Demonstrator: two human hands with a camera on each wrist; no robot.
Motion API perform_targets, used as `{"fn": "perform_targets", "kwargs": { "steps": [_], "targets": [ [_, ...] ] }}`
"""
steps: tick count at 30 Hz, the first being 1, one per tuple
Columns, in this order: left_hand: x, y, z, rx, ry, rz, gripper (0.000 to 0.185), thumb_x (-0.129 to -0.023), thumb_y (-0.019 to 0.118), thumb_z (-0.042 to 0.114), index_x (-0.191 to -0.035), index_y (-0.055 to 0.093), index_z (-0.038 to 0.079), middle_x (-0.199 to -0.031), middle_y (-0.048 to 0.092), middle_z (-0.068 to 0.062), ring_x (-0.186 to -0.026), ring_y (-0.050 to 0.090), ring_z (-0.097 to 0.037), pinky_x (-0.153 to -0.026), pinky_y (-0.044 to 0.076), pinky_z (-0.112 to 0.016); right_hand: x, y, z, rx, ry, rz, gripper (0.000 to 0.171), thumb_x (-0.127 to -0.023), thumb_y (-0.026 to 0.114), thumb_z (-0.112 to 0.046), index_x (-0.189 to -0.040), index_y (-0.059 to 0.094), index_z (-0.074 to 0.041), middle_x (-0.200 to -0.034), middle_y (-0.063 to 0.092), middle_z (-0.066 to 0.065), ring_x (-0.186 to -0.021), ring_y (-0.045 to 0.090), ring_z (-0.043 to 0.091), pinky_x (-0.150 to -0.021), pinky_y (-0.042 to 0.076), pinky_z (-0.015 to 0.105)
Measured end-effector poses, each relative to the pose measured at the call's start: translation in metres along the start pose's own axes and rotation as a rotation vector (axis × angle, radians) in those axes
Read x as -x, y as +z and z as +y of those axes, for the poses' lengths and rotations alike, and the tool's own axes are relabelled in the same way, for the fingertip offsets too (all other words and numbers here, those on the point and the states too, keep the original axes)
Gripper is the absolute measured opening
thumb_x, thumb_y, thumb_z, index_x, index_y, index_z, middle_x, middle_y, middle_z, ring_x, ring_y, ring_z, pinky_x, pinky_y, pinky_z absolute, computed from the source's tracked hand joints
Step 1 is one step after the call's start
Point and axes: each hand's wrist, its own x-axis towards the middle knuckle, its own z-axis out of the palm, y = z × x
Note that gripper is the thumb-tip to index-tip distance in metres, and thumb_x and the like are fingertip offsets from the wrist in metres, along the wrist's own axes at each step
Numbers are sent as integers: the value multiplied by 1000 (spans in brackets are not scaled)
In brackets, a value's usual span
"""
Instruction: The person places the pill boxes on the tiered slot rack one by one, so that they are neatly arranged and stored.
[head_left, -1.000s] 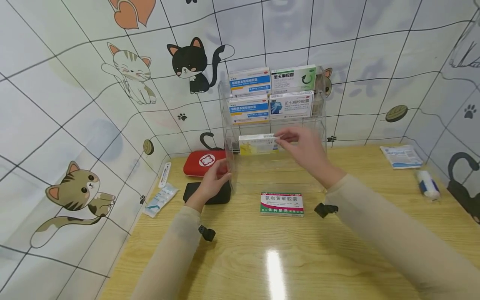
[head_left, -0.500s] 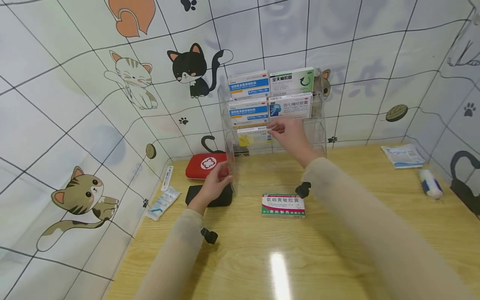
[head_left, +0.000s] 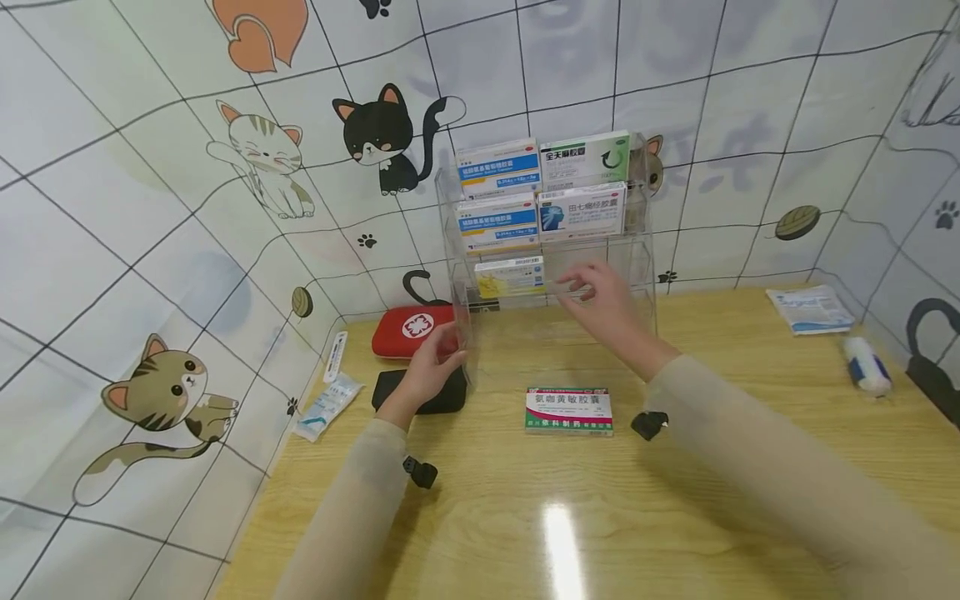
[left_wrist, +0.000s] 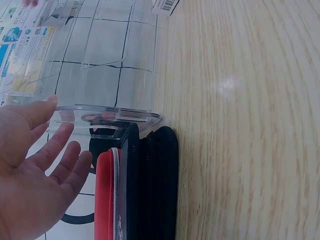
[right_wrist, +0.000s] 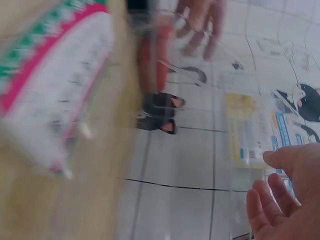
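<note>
A clear plastic tiered rack [head_left: 555,327] stands against the wall, holding several medicine boxes. My left hand [head_left: 427,371] is at its left side; in the left wrist view, the thumb and index finger pinch the clear side panel while the other fingers spread loosely. On the lower tier, at the left, rests a white and yellow medicine box [head_left: 510,277]. My right hand [head_left: 603,300] is just right of this box, fingers loosely bent, holding nothing. In the right wrist view, a gap shows between the thumb and fingers. A white, pink and green medicine box [head_left: 568,412] lies flat on the table.
Two blue and white boxes [head_left: 498,225], a green and white box [head_left: 585,162] and a head-picture box [head_left: 582,212] fill the upper tiers. Left are a red case [head_left: 401,333], a black case [head_left: 446,396] and a packet [head_left: 327,406]. Right are a packet [head_left: 810,310] and a white roll [head_left: 867,367].
My right hand lifted the white and yellow box slightly, set it on the lower tier, then let go and drew back to the right. My left hand stays at the rack's side.
</note>
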Motion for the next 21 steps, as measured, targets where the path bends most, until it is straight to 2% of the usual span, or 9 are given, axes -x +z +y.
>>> {"fn": "perform_targets", "kwargs": {
  "steps": [7,11,15,21],
  "targets": [
    [0,0,0,8,13,5,60,-100,69,15,-154,43,19,-139,58,-11,-128,56,-30,-113,49,-50,64,-8,24,53,-8,-131,25,-90,78,-6,-114,73,-5,-114,69,15,-97,68,28,-80,62,44],
    [1,0,-1,-8,10,2,61,-100,69,16,-154,42,18,-138,58,-11,-128,56,-30,-113,49,-51,92,-10,32,74,-27,-208,23,-89,79,-5,-112,74,-5,-114,71,15,-95,70,28,-77,63,40],
    [0,-1,-1,-13,8,5,61,-100,70,19,-154,42,18,-138,58,-11,-129,56,-29,-113,48,-50,111,-14,38,108,-31,-273,24,-88,79,-4,-111,74,-5,-119,69,15,-95,70,29,-78,63,40],
    [0,0,1,0,11,-8,62,-99,71,24,-154,42,19,-139,58,-12,-130,56,-30,-114,48,-50,126,-17,48,118,56,-342,33,-85,85,-10,-115,74,-3,-120,67,18,-96,69,27,-81,63,37]
  ]
}}
